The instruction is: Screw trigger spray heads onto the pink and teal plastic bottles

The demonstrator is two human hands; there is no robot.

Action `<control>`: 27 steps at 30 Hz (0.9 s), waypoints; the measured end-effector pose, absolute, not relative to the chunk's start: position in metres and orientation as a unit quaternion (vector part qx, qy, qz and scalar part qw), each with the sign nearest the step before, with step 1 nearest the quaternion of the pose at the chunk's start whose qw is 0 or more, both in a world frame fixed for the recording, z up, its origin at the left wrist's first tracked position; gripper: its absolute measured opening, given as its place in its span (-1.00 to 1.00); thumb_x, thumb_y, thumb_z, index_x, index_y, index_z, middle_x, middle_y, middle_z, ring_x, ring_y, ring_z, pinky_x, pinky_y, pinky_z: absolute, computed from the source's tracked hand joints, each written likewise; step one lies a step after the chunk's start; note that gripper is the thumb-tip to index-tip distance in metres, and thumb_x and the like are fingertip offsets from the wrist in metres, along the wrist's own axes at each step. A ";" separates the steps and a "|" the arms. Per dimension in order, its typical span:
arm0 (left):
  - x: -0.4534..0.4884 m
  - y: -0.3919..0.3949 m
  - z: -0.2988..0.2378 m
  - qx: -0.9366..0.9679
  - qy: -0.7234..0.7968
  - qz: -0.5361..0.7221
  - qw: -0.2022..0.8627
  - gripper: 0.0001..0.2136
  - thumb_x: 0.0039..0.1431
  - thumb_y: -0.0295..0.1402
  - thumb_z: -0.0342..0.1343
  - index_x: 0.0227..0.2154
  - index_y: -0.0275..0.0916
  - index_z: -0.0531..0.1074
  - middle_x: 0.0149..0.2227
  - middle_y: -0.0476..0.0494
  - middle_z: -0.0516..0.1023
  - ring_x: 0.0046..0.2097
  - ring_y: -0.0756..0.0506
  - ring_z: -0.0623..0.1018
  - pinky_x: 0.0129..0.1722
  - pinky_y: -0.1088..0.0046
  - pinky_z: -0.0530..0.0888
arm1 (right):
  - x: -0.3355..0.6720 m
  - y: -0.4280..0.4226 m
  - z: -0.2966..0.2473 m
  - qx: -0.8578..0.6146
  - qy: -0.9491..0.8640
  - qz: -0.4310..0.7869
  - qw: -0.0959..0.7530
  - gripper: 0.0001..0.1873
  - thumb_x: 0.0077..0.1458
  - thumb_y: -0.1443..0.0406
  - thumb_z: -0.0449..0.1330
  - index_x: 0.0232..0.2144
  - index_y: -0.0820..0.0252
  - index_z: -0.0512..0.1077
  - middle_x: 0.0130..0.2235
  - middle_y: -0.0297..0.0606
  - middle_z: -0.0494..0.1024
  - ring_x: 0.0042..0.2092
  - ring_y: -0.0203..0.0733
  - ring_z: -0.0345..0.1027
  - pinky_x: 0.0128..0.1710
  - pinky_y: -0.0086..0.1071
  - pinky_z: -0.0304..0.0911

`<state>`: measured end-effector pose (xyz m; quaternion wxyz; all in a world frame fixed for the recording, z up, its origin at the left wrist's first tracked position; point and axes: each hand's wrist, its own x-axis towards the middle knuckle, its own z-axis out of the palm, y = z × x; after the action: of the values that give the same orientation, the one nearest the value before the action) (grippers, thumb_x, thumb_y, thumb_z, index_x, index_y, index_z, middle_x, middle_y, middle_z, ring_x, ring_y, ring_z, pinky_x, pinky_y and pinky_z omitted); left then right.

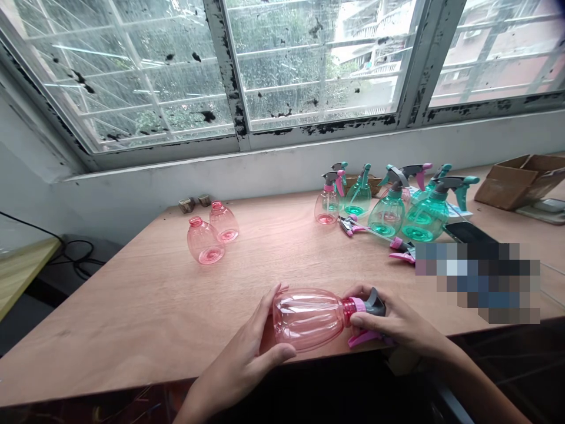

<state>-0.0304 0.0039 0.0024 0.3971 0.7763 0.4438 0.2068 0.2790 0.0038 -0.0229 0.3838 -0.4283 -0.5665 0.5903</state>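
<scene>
A clear pink spray bottle (309,318) lies sideways just above the table's front edge, its base to the left. My left hand (242,356) is closed around the base end, thumb in front and fingers behind. At the neck, my right hand (397,324) grips the grey-and-pink trigger spray head (374,303), with thumb and fingers by the pink collar. The collar sits at the bottle's threaded neck; how tightly it is screwed on cannot be told. Farther left stand two pink bottles without heads, one in front (205,244) and one behind (224,222).
Loose trigger heads (402,250) lie right of centre. Behind them stand a pink spray bottle (326,207) and several green spray bottles (387,217). A phone (470,232), a blurred patch and a cardboard box (507,185) are at right. Small blocks (186,205) sit near the wall.
</scene>
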 end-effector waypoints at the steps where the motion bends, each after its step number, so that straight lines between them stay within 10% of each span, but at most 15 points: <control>1: -0.031 0.004 0.002 0.776 0.445 0.207 0.397 -0.22 0.33 -0.02 0.12 0.44 0.00 -0.18 0.47 -0.09 -0.08 0.44 -0.34 0.02 0.42 0.01 0.01 | 0.280 0.004 -0.024 -0.429 -0.569 0.586 0.385 -0.61 0.09 0.06 0.39 -0.19 0.19 0.45 -0.33 -0.32 0.55 -0.27 -0.14 0.45 -0.21 -0.26 0.46; 27: -0.029 0.008 -0.005 0.804 0.392 0.243 0.375 -0.16 0.29 -0.29 0.25 0.40 0.20 -0.21 0.47 0.02 -0.09 0.44 -0.23 0.04 0.43 0.08 0.01 | 0.278 0.002 -0.015 -0.435 -0.592 0.567 0.373 -0.63 0.13 0.02 0.34 -0.33 0.22 0.47 -0.40 -0.30 0.63 -0.35 -0.20 0.44 -0.33 -0.41 0.32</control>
<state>-0.0293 0.0077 -0.0053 0.3747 0.8040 0.3923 0.2434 0.2776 0.0023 -0.0148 0.3734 -0.4346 -0.5922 0.5666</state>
